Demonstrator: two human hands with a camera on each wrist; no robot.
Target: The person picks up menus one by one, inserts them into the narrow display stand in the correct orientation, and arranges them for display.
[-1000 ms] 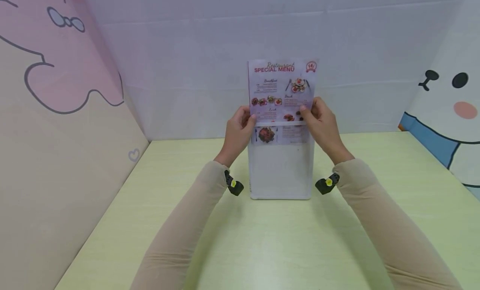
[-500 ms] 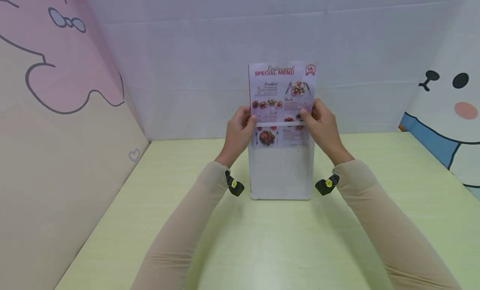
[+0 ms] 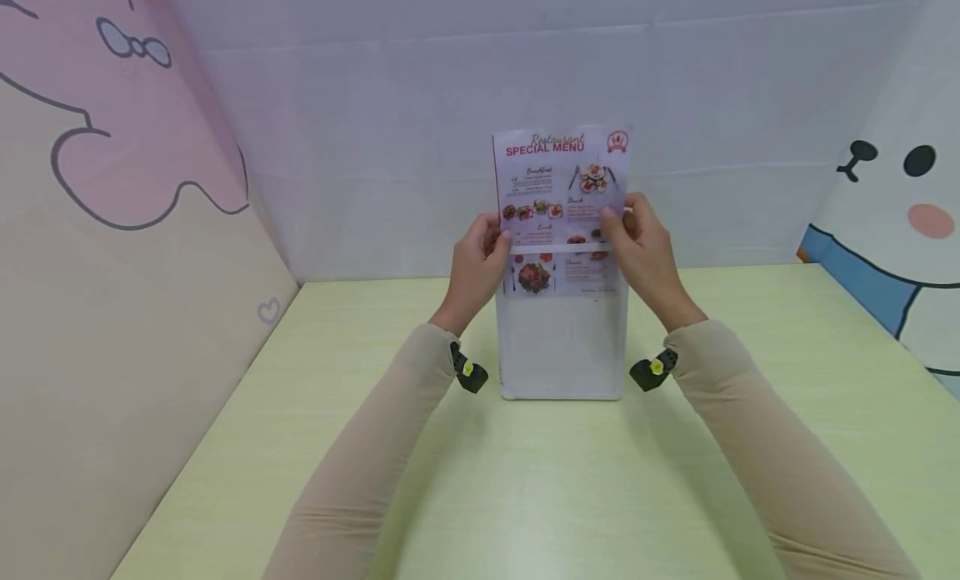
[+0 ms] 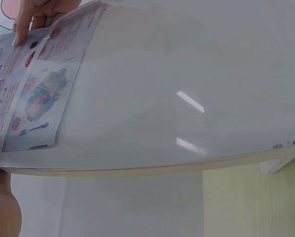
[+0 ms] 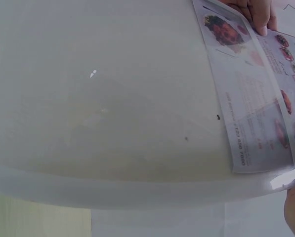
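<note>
Your left hand pinches the left edge of the menu sheet between thumb and curled fingers, and your right hand pinches the right edge the same way, thumb lying across the printed face. Between the two hands the menu sheet stands upright, its lower part slid down inside the clear stand, its upper part, with the red "SPECIAL MENU" heading, rising above the stand's top edge. In the left wrist view the menu sheet lies behind the stand's clear panel, with the right hand's fingers at its far edge. In the right wrist view the sheet reaches only a short way down the panel, the rest of the panel being blank. The stand rests upright on the pale green counter, near the back wall. Your sleeves run back from the wrists over the counter, each wrist carrying a small black camera mount.
</note>
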